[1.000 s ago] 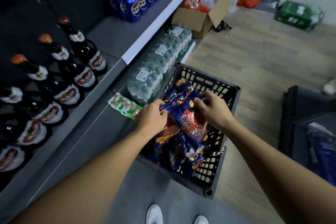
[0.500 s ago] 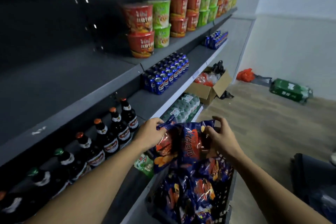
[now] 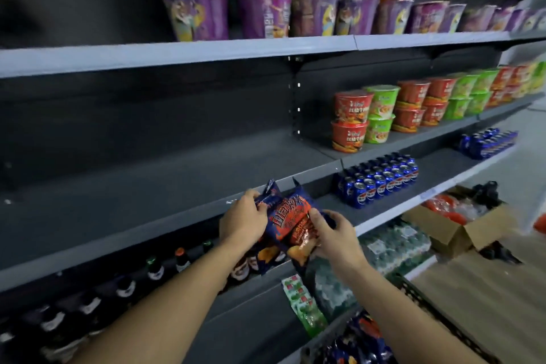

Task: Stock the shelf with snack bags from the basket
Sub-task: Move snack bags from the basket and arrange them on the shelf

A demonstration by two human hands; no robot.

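From the head camera, our left hand (image 3: 243, 219) and right hand (image 3: 334, 234) both grip a bunch of snack bags (image 3: 288, 221), fingers curled round them, just before the front edge of the bare shelf (image 3: 147, 186). We should lift them over that edge and set them down upright, labels outward. The basket (image 3: 339, 331) is cut off at the bottom edge; how many bags we hold is unclear.

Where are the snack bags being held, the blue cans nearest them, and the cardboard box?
snack bags (image 3: 291, 220): head view, red front of the top bag.
blue cans (image 3: 376, 182): head view, middle of the nearest block.
cardboard box (image 3: 452, 235): head view, its front wall.
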